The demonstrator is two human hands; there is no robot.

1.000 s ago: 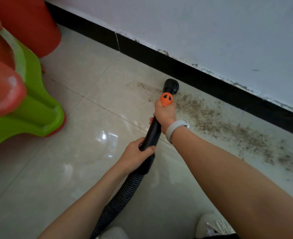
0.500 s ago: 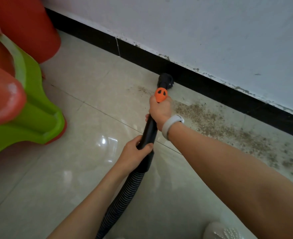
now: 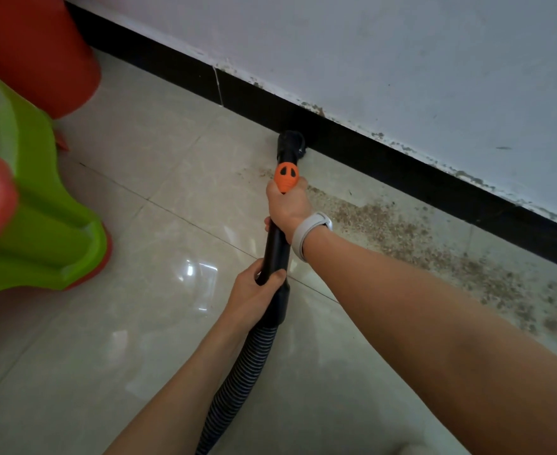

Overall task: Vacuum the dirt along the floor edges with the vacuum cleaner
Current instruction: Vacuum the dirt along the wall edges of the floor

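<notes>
I hold a black vacuum wand (image 3: 275,247) with an orange slider (image 3: 286,180) and a ribbed hose (image 3: 237,382) trailing toward me. Its round brush nozzle (image 3: 290,142) touches the floor right against the black skirting (image 3: 385,165). My right hand (image 3: 288,206), with a white wristband, grips the wand just below the orange slider. My left hand (image 3: 254,295) grips the wand lower down, near the hose cuff. A band of brown dirt (image 3: 418,238) lies on the beige tiles along the skirting, to the right of the nozzle.
A green and red plastic stool stack (image 3: 40,224) stands on the left, with a red plastic piece (image 3: 31,44) behind it by the wall. The white wall (image 3: 401,60) runs diagonally from upper left to right.
The nozzle has moved forward from the dirt patch up to the skirting. Both hands went with it, keeping their grip on the wand.
</notes>
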